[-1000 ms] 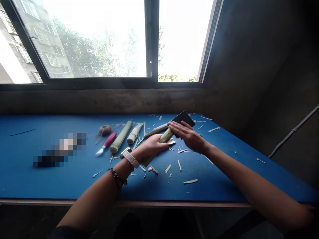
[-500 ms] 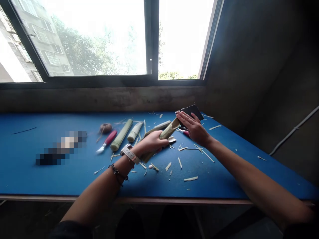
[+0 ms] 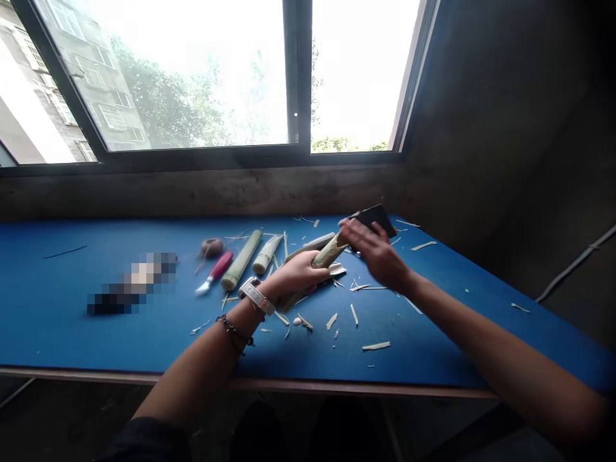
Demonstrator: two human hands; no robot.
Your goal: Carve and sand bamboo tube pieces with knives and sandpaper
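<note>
My left hand [image 3: 301,273] is wrapped round a bamboo piece [image 3: 329,251], which slants up to the right and has a cut, open upper end. At that end, my right hand [image 3: 373,247] holds a dark flat sheet [image 3: 378,218], thumb and fingers pressed on it; the hand is slightly blurred. The sheet's underside, where it meets the bamboo, is hidden. Beneath the hands lie split bamboo pieces [image 3: 337,269], partly covered by my left hand and the held piece.
Left of my hands on the blue table [image 3: 158,346] lie two bamboo sections [image 3: 242,260], a red-handled tool [image 3: 220,264], a twine ball [image 3: 212,248] and a pixelated object [image 3: 139,279]. Bamboo shavings [image 3: 376,346] are scattered nearby. A window [image 3: 192,77] stands behind.
The whole view has shifted, so the table's things appear slightly further right. My right hand and the dark sheet have moved a little against the bamboo's end. My left hand keeps its grip.
</note>
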